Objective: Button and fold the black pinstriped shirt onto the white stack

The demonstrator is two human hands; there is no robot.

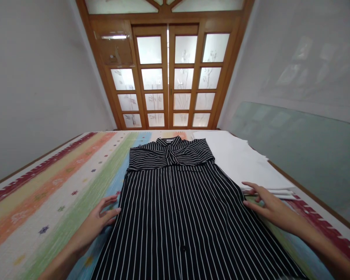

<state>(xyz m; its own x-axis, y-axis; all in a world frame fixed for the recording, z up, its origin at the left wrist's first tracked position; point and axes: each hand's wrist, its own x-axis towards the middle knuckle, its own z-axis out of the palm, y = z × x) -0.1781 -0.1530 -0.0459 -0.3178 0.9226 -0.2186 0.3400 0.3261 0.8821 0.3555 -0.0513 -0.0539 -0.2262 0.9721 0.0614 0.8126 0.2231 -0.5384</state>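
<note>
Cloth (236, 159), white and stacked, lay right of the striped shirt (163, 202), doors (165, 77) beyond; the left hand (100, 217) and right hand (265, 201), fingers loosely parted, flanked the shirt.

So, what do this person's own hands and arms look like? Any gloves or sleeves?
Bare, ungloved left hand and bare, ungloved right hand, both with slim fingers. No ring or watch shows. The slender left forearm and right forearm show no sleeves.
</note>
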